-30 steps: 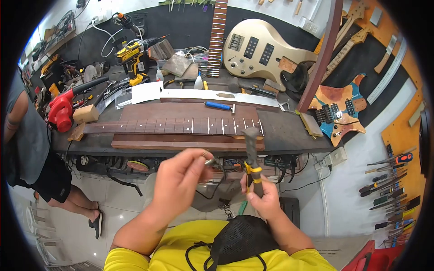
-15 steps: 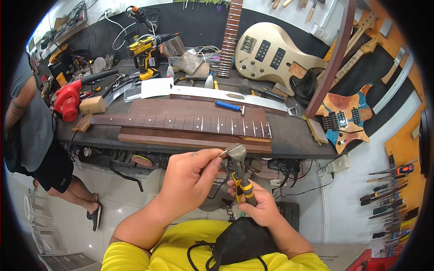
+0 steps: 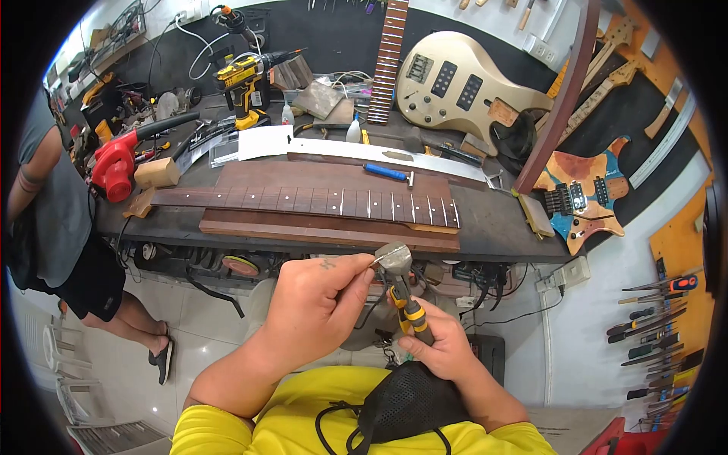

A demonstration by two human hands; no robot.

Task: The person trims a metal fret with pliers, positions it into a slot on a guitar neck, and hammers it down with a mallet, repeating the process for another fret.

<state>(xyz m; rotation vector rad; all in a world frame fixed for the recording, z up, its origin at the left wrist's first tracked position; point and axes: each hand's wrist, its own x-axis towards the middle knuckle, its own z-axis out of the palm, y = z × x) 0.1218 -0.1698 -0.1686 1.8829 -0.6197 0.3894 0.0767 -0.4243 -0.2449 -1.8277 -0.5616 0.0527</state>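
Note:
Between thumb and forefinger, my left hand (image 3: 322,299) pinches a thin strip of metal wire (image 3: 380,258). The wire's far end lies at the wide grey head of the pliers (image 3: 393,260). My right hand (image 3: 438,340) is wrapped round the yellow and black handles of these pliers, below the head. Both hands are over the front of the bench, near each other. Behind them a guitar neck (image 3: 288,200) with a dark fretboard lies on brown wooden boards (image 3: 334,231). A blue-handled tool (image 3: 385,172) rests on the rear board.
A gold guitar body (image 3: 462,83) and a multicoloured guitar (image 3: 584,193) are at the right. A yellow drill (image 3: 243,87) and red blower (image 3: 115,173) stand on the bench (image 3: 497,220). Another person (image 3: 61,212) stands at the left. Tools hang on the right wall.
The view has shifted slightly. The pliers and both hands stay nearly in place, with the wire still at the pliers' head and the handles tilted a little differently.

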